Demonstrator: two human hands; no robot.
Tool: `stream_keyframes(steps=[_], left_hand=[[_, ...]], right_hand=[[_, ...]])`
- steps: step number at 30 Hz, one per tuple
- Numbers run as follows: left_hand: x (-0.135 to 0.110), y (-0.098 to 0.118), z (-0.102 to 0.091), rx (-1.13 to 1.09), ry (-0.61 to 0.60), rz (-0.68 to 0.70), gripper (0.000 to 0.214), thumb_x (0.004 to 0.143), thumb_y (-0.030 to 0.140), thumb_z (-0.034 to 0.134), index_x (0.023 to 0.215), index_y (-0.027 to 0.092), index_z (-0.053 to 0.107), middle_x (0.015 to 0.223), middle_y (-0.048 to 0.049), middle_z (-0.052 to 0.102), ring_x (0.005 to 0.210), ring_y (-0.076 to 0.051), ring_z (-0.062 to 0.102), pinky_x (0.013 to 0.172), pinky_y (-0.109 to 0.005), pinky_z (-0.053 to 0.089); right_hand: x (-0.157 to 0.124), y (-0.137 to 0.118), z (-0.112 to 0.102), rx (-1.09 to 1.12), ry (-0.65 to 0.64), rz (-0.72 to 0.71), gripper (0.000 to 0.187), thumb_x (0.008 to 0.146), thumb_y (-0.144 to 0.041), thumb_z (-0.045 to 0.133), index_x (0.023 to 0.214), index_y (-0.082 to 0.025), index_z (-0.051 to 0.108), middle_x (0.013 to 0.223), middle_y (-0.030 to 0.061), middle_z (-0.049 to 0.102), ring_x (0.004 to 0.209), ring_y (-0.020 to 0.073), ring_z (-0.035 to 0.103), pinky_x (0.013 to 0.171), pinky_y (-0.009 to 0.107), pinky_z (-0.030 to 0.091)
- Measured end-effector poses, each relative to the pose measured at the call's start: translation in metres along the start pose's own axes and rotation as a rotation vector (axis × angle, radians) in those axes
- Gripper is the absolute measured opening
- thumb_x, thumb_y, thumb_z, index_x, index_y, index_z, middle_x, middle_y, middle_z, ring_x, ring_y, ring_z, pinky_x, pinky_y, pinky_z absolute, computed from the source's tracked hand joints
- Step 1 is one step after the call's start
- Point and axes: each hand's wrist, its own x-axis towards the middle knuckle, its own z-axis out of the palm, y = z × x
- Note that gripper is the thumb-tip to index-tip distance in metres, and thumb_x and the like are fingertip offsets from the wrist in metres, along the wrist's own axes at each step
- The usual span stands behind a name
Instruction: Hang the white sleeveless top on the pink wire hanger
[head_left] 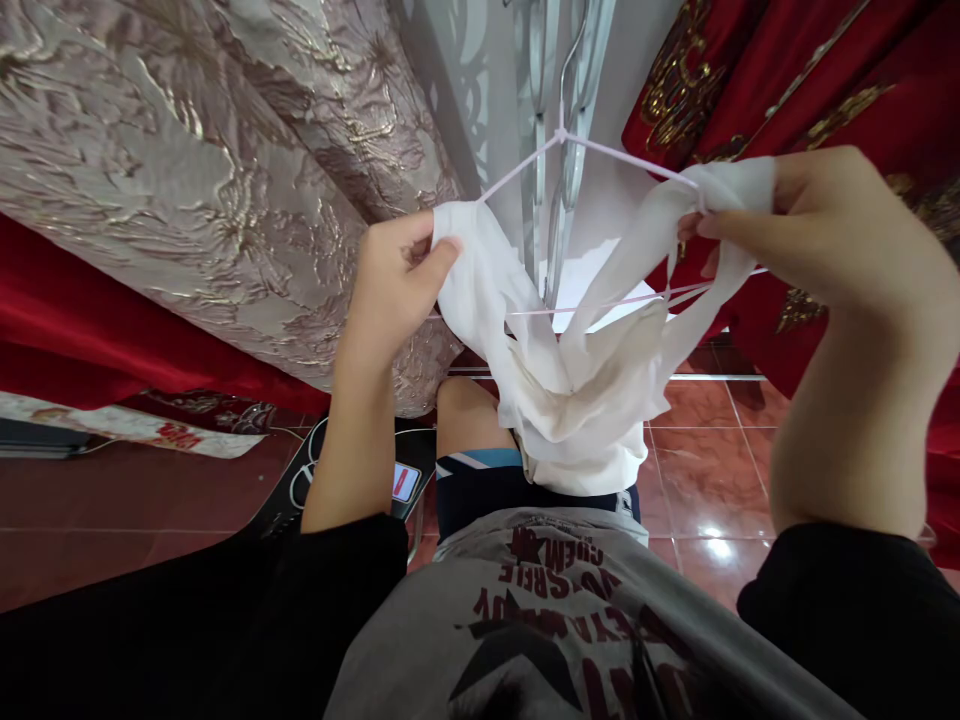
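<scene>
A white garment (577, 390) with thin straps hangs in folds between my two hands, draped on a thin pale pink hanger (600, 150). My left hand (394, 280) pinches the garment's left edge at the hanger's left end. Gripping the right strap where it crosses the hanger's right arm, my right hand (817, 230) is closed. The hanger's hook rises toward chrome rails (559, 60) above.
A silvery embossed curtain (225, 170) hangs at the left, and red fabric with gold embroidery (787, 70) at the right. Below is a glossy red tiled floor (712, 460). A dark device with a white cable (315, 480) lies by my left forearm.
</scene>
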Motion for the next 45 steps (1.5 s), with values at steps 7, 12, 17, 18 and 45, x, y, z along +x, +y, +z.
stream_keyframes(steps=[7, 12, 17, 18, 45], left_hand=[[-0.004, -0.009, -0.015, 0.211, -0.032, 0.123, 0.013, 0.081, 0.021, 0.086, 0.089, 0.021, 0.075, 0.073, 0.0001, 0.064, 0.086, -0.022, 0.067, 0.078, -0.027, 0.057], [-0.003, -0.023, -0.010, 0.066, 0.069, 0.114, 0.025, 0.080, 0.023, 0.086, 0.097, 0.023, 0.068, 0.082, -0.0015, 0.069, 0.089, -0.023, 0.070, 0.078, -0.027, 0.058], [-0.013, -0.031, 0.003, 0.073, 0.113, 0.201, 0.035, 0.085, 0.039, 0.086, 0.109, 0.024, 0.067, 0.111, -0.0086, 0.071, 0.111, -0.028, 0.069, 0.088, -0.033, 0.059], [-0.018, -0.034, 0.007, 0.072, 0.148, 0.224, 0.036, 0.085, 0.040, 0.086, 0.112, 0.025, 0.067, 0.120, -0.0099, 0.070, 0.117, -0.028, 0.068, 0.091, -0.034, 0.059], [-0.069, -0.035, 0.047, -0.425, 0.148, 0.023, 0.045, 0.075, 0.033, 0.088, 0.112, 0.026, 0.064, 0.091, -0.0018, 0.076, 0.092, -0.025, 0.075, 0.101, -0.043, 0.059]], right_hand=[[-0.031, -0.087, -0.008, -0.139, -0.348, -0.058, 0.027, 0.102, -0.056, 0.061, 0.112, -0.035, 0.075, 0.097, 0.0097, 0.075, 0.102, 0.0281, 0.074, 0.075, 0.048, 0.063], [-0.019, -0.082, 0.030, -0.243, -0.693, -0.266, 0.031, 0.101, -0.051, 0.061, 0.119, -0.029, 0.074, 0.119, 0.0056, 0.077, 0.107, 0.0273, 0.073, 0.098, 0.053, 0.059], [-0.036, 0.027, 0.104, -0.204, -0.588, -0.379, 0.038, 0.106, -0.048, 0.050, 0.125, -0.022, 0.070, 0.125, 0.0083, 0.075, 0.116, 0.0267, 0.067, 0.108, 0.051, 0.048], [-0.044, 0.045, 0.115, -0.253, -0.543, -0.366, 0.037, 0.106, -0.046, 0.049, 0.122, -0.022, 0.071, 0.117, 0.0080, 0.076, 0.109, 0.0257, 0.067, 0.105, 0.049, 0.047], [-0.085, 0.046, 0.145, -0.211, -0.030, -0.288, 0.039, 0.105, -0.052, 0.057, 0.082, -0.022, 0.067, 0.075, 0.0006, 0.067, 0.080, 0.0175, 0.055, 0.090, 0.037, 0.042]])
